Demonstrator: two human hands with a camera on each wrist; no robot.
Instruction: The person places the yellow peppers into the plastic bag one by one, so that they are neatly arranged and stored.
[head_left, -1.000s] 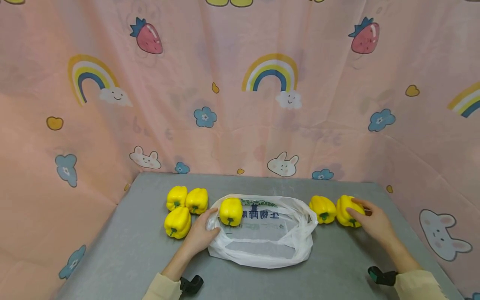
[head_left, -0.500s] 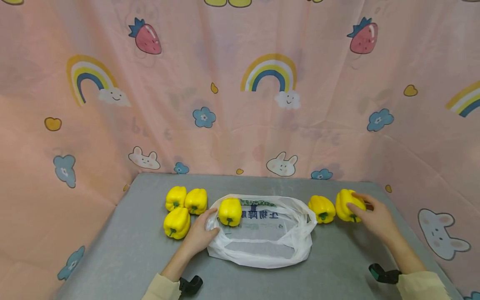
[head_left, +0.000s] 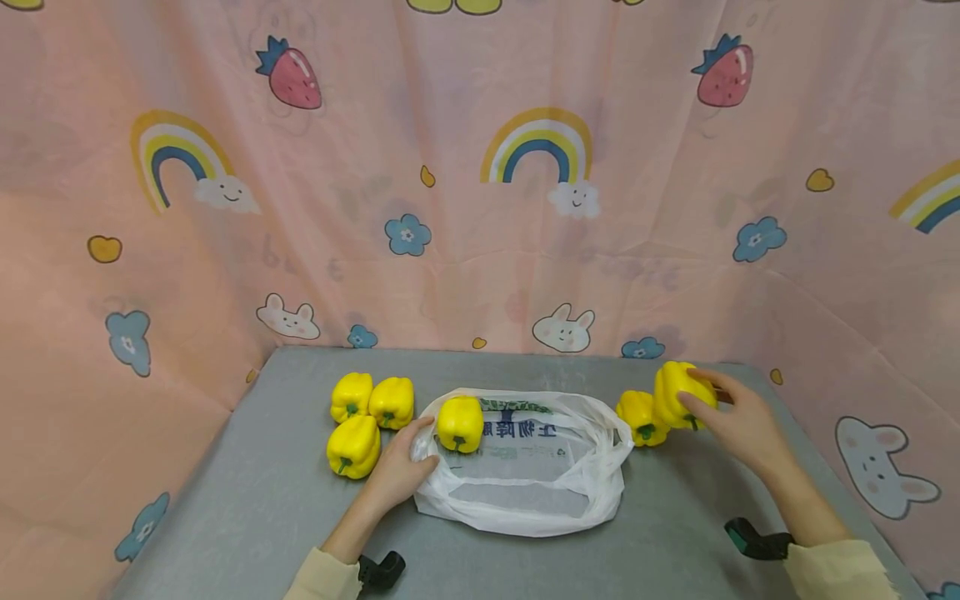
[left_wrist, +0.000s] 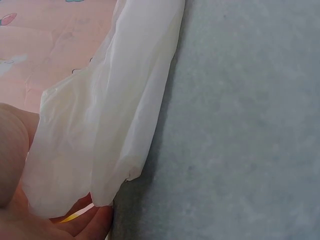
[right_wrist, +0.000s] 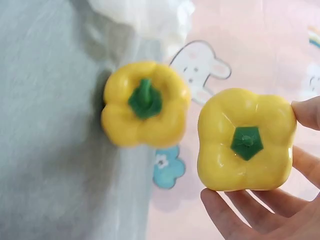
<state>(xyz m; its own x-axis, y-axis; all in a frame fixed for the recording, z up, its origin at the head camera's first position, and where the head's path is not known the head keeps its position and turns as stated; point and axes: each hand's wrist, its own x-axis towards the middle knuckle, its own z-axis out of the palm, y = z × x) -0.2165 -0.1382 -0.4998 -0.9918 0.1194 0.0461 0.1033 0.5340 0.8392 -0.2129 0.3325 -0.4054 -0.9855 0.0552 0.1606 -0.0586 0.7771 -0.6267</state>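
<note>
My right hand (head_left: 738, 421) grips a yellow bell pepper (head_left: 681, 395) and holds it raised above the table; in the right wrist view the thumb and fingers curl round the sides of this held pepper (right_wrist: 246, 140). Just left of it a second pepper (head_left: 640, 415) sits on the table, partly hidden in the head view. My left hand (head_left: 401, 467) holds the left rim of a white plastic bag (head_left: 525, 521), whose mouth is spread wide. The left wrist view shows the bag film (left_wrist: 100, 130) between thumb and fingers. One yellow pepper (head_left: 460, 425) lies inside the bag at its left end.
Three more yellow peppers (head_left: 353, 446) stand grouped on the grey table (head_left: 247, 500), left of the bag and close to my left hand. A pink patterned curtain (head_left: 480, 275) rises behind the table and along both sides.
My right hand has lifted the rightmost pepper off the table and carried it up and to the left, nearer the neighbouring pepper. The left hand and the bag have stayed put.
</note>
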